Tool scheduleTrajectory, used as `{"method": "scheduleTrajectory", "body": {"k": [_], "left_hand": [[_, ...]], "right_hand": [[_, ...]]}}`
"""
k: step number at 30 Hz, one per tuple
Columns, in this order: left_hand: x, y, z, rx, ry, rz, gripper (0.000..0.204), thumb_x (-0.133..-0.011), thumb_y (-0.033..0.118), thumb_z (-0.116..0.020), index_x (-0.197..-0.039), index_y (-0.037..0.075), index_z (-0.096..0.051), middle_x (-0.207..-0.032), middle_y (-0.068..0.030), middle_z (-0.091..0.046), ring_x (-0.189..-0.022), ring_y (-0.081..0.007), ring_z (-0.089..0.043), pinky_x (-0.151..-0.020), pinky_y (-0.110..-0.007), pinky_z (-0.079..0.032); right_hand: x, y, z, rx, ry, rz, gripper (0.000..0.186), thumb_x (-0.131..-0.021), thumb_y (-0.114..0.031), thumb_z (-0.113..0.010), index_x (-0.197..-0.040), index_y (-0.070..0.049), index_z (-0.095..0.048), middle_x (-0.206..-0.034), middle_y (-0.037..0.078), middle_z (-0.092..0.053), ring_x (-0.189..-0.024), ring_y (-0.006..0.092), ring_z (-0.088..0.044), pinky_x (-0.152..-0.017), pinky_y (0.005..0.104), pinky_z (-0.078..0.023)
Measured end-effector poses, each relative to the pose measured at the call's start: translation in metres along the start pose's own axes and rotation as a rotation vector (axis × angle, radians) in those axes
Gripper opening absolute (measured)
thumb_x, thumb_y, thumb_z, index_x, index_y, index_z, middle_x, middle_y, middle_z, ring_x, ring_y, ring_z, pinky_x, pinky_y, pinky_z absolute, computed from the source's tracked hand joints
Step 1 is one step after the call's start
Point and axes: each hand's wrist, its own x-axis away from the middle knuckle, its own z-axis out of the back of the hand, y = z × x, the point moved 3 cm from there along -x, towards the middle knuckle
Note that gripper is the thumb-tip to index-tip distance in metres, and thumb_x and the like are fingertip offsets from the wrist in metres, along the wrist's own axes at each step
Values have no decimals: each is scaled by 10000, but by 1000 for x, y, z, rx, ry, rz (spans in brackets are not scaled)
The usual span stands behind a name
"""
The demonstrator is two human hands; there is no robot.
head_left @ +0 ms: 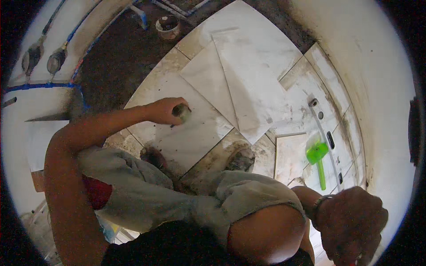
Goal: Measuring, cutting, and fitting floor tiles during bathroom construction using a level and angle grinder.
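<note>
My left hand is closed around a greyish, rounded thing with a dark face; its kind is unclear. Hand and thing rest low over a pale, smudged tile sprinkled with dark crumbs. Off to the right, by the wall, my right hand is raised with its fingers curled in. Whatever it may hold is hidden in shadow. A bright green mallet lies beyond that hand, its handle toward me. Beside the mallet stretches a long pale spirit level.
Large loose tiles overlap at the centre. Wet dark ground borders them, with a dirty bucket and pipes at the far end. Water meters and blue piping line the left wall. A pale wall closes the right.
</note>
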Motion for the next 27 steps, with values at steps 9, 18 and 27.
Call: {"method": "scheduleTrajectory", "body": {"k": [9,18,27], "left_hand": [[-10,-19,19,89,-33,151,565,-757,206,-726,-1273,86,-530,-1054,-97,-622,-967,-188,-605,-856,-337,-500],[-10,98,119,333,58,-196,581,-855,315,-696,-1367,204,-446,-1287,-20,-459,-982,-155,-609,-735,-355,-562],[101,190,37,239,299,-247,492,-868,415,-670,-1214,103,-511,-1026,-126,-593,-929,-273,-595,-808,-405,-474]], "right_hand": [[5,-6,-1,343,216,88,252,-914,-290,-677,-1083,-106,-707,-1117,119,-618,-988,261,-605,-800,399,-495],[5,-22,-7,23,299,294,286,-932,-303,-686,-1132,-102,-720,-1218,146,-653,-1054,318,-644,-859,450,-535],[22,40,3,243,-460,-779,340,-949,-315,-659,-1193,-79,-684,-1186,155,-671,-1066,347,-640,-918,422,-517]]}}
